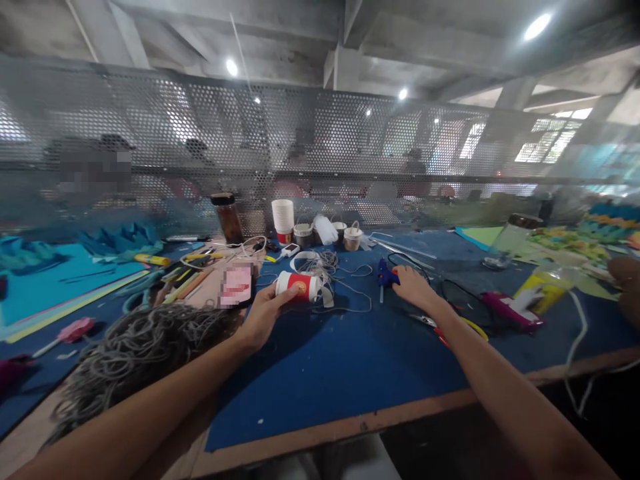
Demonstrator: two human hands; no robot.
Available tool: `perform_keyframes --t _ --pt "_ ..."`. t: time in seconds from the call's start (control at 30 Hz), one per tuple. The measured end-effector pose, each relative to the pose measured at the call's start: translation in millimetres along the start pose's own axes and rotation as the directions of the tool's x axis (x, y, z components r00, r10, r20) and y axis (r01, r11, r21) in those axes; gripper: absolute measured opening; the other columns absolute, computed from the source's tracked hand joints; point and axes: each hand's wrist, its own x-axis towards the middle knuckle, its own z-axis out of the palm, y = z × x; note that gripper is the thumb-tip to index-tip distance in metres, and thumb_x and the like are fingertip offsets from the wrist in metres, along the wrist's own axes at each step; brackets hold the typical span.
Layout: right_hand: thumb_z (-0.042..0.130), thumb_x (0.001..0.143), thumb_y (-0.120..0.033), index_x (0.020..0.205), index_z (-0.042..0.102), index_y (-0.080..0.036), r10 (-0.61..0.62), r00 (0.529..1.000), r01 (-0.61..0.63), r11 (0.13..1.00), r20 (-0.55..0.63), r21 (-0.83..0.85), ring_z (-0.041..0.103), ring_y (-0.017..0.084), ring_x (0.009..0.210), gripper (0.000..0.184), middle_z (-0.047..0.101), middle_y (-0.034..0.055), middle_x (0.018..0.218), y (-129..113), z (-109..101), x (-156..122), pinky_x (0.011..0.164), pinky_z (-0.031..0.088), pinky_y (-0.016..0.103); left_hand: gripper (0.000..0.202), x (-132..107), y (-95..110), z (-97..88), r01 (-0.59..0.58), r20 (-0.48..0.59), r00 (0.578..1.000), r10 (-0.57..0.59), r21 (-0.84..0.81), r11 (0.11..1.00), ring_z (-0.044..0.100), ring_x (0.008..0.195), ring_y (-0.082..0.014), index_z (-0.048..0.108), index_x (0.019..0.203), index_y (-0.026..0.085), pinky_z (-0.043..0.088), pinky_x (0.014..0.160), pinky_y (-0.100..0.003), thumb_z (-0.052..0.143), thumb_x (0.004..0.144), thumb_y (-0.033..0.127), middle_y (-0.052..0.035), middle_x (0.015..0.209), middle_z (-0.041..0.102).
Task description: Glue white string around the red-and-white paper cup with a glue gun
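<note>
In my left hand (264,312) lies a white paper cup (299,287) with a red band, tipped on its side above the blue mat. Fingers and thumb close round the cup's left end. My right hand (414,288) is wrapped round a blue glue gun (386,272), its nozzle pointing down to the mat. Loose grey cord (325,265) is spread just behind the cup. Close to my right forearm are pliers (426,321) with red and yellow handles, partly hidden by the arm.
Stacked paper cups (283,217), a dark-lidded jar (227,219) and small cups (353,238) stand at the back. A heap of grey cord (145,347) lies left. A purple glue gun (513,312) and a clear jar (510,243) are right. Perforated metal panels (310,147) rise behind.
</note>
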Motion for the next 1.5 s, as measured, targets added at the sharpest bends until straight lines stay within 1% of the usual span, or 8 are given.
perform_keyframes --t 0.17,0.3,0.37,0.5,0.63,0.73,0.97,1.5 --pt "0.053 0.090 -0.024 0.130 0.055 -0.009 -0.036 0.999 0.034 0.997 -0.026 -0.066 0.055 0.033 0.118 0.043 0.057 0.0219 0.125 -4.9 -6.7 -11.7 0.097 0.042 0.041 0.033 0.3 2.6 0.8 -0.026 -0.023 0.999 0.025 -0.021 0.999 0.068 0.087 -0.0198 0.075 0.094 0.012 0.053 0.089 -0.034 0.084 0.070 0.034 -0.0077 0.095 0.076" --pt "0.053 0.092 -0.024 0.124 0.060 -0.012 -0.071 0.971 0.053 0.995 -0.229 -0.083 0.050 0.036 0.124 0.035 0.057 0.0207 0.126 -26.4 -30.2 -26.0 0.099 0.041 0.047 0.032 -2.0 8.2 3.7 -0.049 -0.031 0.998 0.048 -0.043 0.998 0.069 0.084 -0.0197 0.076 0.092 0.012 0.054 0.089 -0.036 0.084 0.069 0.033 -0.0082 0.093 0.076" --pt "0.053 0.093 -0.024 0.120 0.061 -0.015 -0.134 0.947 0.152 0.987 -0.293 0.042 0.053 0.032 0.121 0.030 0.061 0.0175 0.123 -47.3 -44.5 -32.1 0.100 0.042 0.047 0.033 -3.5 11.8 5.5 -0.056 -0.017 0.998 0.055 -0.058 0.997 0.069 0.085 -0.0199 0.075 0.094 0.012 0.054 0.089 -0.037 0.084 0.070 0.033 -0.0087 0.093 0.076" --pt "0.058 0.091 -0.023 0.124 0.056 -0.018 -0.382 0.913 0.392 0.713 -0.147 0.582 0.064 0.019 0.108 0.034 0.068 0.0095 0.118 -101.5 -57.1 -41.2 0.098 0.047 0.036 0.030 -4.8 16.4 6.2 -0.084 0.000 0.996 0.084 -0.066 0.994 0.068 0.087 -0.0191 0.075 0.095 0.012 0.055 0.089 -0.036 0.082 0.074 0.033 -0.0081 0.093 0.076" --pt "0.066 0.082 -0.018 0.135 0.044 -0.017 -0.499 0.866 0.294 0.476 -0.021 0.829 0.061 0.022 0.119 0.057 0.062 0.0142 0.132 -143.6 -41.8 -46.2 0.097 0.049 0.038 0.029 -3.9 17.0 3.1 -0.094 0.003 0.996 0.095 -0.053 0.994 0.067 0.087 -0.0183 0.075 0.096 0.013 0.055 0.088 -0.035 0.079 0.078 0.034 -0.0072 0.095 0.075" --pt "0.065 0.080 -0.015 0.131 0.045 -0.017 -0.526 0.847 0.162 0.380 0.069 0.911 0.065 0.022 0.113 0.055 0.066 0.0130 0.126 -156.2 -28.2 -48.7 0.090 0.052 0.037 0.028 -3.2 17.0 2.1 -0.095 -0.011 0.995 0.095 -0.057 0.994 0.067 0.086 -0.0188 0.075 0.096 0.014 0.055 0.087 -0.035 0.078 0.078 0.035 -0.0074 0.095 0.075" --pt "0.063 0.087 -0.027 0.108 0.059 -0.015 -0.488 0.872 0.192 0.415 0.040 0.889 0.069 0.018 0.082 0.025 0.073 0.0044 0.083 -149.0 -26.4 -54.2 0.078 0.050 0.032 0.030 -2.2 10.3 3.4 -0.051 -0.019 0.999 0.050 -0.036 0.998 0.068 0.085 -0.0191 0.075 0.094 0.013 0.054 0.088 -0.035 0.080 0.075 0.036 -0.0078 0.094 0.076" --pt "0.057 0.094 -0.043 0.093 0.066 -0.019 -0.370 0.905 0.363 0.411 -0.211 0.836 0.063 0.015 0.071 0.025 0.068 -0.0006 0.073 -140.7 -32.0 -56.2 0.072 0.047 0.027 0.036 -6.6 -2.7 3.3 0.055 0.001 0.998 -0.055 0.110 0.992 0.068 0.078 -0.0202 0.073 0.102 0.015 0.052 0.076 -0.031 0.078 0.076 0.040 -0.0079 0.093 0.076"
